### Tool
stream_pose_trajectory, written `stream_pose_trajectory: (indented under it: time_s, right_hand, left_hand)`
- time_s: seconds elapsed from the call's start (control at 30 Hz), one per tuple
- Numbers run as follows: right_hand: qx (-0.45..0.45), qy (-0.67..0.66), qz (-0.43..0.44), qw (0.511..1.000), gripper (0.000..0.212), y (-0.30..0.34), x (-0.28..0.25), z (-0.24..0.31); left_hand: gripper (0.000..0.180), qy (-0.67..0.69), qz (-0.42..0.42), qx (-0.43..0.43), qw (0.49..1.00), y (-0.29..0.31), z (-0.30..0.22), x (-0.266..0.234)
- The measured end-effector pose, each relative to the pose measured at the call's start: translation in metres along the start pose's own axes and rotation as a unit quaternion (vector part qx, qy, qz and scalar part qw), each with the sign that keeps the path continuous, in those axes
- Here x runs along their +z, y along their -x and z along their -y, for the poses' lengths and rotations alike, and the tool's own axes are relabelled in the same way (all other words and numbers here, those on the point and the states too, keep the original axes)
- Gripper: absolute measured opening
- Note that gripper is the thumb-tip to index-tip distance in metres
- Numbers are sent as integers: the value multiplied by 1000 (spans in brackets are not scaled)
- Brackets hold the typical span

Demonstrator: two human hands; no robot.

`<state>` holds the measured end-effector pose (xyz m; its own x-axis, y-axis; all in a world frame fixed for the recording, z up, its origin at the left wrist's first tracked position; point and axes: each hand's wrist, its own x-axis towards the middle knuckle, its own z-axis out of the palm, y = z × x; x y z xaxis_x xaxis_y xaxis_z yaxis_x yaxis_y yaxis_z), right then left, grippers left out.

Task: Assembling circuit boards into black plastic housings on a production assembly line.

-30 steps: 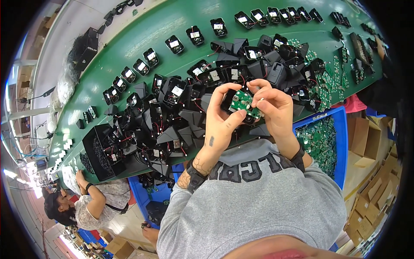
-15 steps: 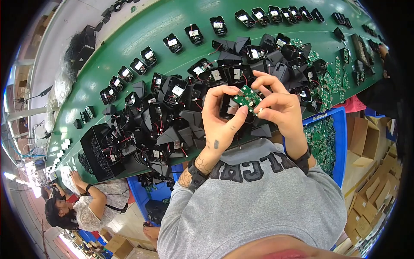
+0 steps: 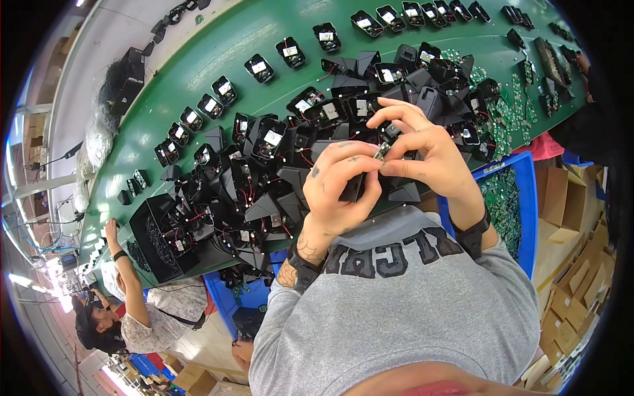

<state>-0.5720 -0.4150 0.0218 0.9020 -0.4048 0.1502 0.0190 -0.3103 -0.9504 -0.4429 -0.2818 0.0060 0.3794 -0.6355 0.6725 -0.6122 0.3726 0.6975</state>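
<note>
Above the pile, my left hand (image 3: pixel 338 186) and my right hand (image 3: pixel 429 150) meet at a small green circuit board (image 3: pixel 380 152). The board is tipped nearly edge-on, so little of its face shows. My left fingertips and thumb close on its near left side. With thumb and forefinger, my right hand pinches the other side, its upper fingers raised and curved. A small dark block (image 3: pixel 391 131) shows between the right fingers; I cannot tell whether it belongs to the board. Beneath both hands lie black plastic housings (image 3: pixel 323 113) with red wires and silvery metal parts.
A curved row of black housings (image 3: pixel 259 68) stands along the green table (image 3: pixel 198 72). Loose green circuit boards (image 3: pixel 505 115) lie at the right, with more in a blue bin (image 3: pixel 530 218). A black tray (image 3: pixel 155 231) holds small dark parts. A co-worker (image 3: pixel 168 307) reaches over the table's left end.
The circuit board has turned from face-up to nearly edge-on. My left hand has rolled over, its back now upward. The co-worker's arm has stretched farther across the table.
</note>
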Motion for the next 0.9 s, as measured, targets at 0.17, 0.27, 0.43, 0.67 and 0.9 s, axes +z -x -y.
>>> stream_pose_trajectory:
  time_s: [0.17, 0.27, 0.43, 0.67, 0.9]
  right_hand:
    - [35, -99, 15, 994, 7, 0, 4, -10]
    - [57, -192, -8, 980, 8, 0, 11, -17]
    - [64, -244, -60, 966, 10, 3, 19, -21]
    - [40, -197, -44, 979, 11, 3, 12, -18]
    - [84, -224, -19, 971, 9, 2, 10, -18]
  left_hand:
    - [28, -17, 46, 34, 998, -7, 1, -6]
    - [28, -14, 30, 7, 999, -6, 2, -6]
    - [31, 3, 13, -19, 1000, -1, 5, -6]
    - [29, 27, 12, -40, 999, 3, 2, -3]
    - [29, -15, 56, 1, 998, 2, -1, -5]
